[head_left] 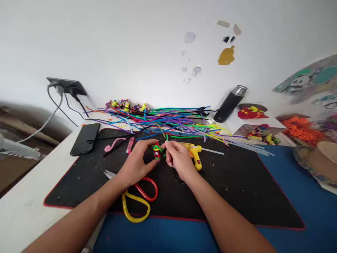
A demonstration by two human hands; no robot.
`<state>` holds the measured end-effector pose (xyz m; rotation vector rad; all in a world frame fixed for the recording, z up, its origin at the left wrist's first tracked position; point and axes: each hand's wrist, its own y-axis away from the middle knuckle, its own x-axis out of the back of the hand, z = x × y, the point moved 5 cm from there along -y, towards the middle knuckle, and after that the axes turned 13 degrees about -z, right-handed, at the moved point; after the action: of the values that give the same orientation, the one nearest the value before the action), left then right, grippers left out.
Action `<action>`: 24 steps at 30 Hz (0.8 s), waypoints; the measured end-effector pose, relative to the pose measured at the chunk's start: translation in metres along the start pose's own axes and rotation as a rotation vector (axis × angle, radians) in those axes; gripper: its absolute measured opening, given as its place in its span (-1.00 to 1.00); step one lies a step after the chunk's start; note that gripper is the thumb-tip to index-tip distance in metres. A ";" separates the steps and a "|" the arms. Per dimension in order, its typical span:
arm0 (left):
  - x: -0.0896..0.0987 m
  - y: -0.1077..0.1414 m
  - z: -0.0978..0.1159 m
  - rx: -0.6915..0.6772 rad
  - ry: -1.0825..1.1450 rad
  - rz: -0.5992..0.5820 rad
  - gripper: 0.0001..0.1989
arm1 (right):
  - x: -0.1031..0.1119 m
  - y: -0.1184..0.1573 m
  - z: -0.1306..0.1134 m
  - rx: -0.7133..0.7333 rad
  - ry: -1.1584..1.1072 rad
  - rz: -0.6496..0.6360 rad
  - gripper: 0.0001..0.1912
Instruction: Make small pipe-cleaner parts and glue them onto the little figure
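Observation:
Between thumb and fingers, my left hand (138,158) grips a small red, green and yellow figure (156,151) above the black mat. My right hand (179,158) is closed just beside it, pinching a short green pipe cleaner (166,137) whose tip sticks up over the fingers. Behind the right hand lies a yellow hot glue gun (195,154) with a clear glue stick in its rear. Scissors (137,207) with one red and one yellow handle lie partly under my left wrist.
Many coloured pipe cleaners (168,121) are heaped along the wall. A phone (85,140) lies at the left, near a pink curl (113,144) and a pink lighter (130,145). A black flask (231,103) leans on the wall. Boxes with finished pieces and orange pieces (300,130) stand right.

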<state>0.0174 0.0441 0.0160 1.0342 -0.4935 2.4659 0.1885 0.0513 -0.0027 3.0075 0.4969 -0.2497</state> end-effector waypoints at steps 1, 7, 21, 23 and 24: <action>0.000 0.000 0.000 -0.004 -0.005 0.000 -0.48 | 0.000 -0.001 0.000 0.000 -0.005 -0.002 -0.54; 0.000 0.000 0.001 -0.034 -0.037 0.021 -0.49 | -0.002 -0.001 -0.001 -0.007 -0.019 -0.001 -0.54; 0.011 -0.002 -0.004 -0.005 -0.072 0.098 -0.52 | 0.000 -0.001 -0.004 0.002 0.027 0.029 -0.54; 0.016 -0.005 -0.010 0.021 -0.120 0.119 -0.52 | -0.001 0.000 -0.006 0.028 0.081 0.033 -0.54; 0.017 -0.007 -0.014 0.035 -0.155 0.114 -0.52 | -0.001 0.001 -0.006 0.038 0.120 0.033 -0.54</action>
<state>0.0015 0.0605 0.0202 1.2504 -0.5735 2.5129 0.1885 0.0505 0.0040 3.0784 0.4563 -0.0773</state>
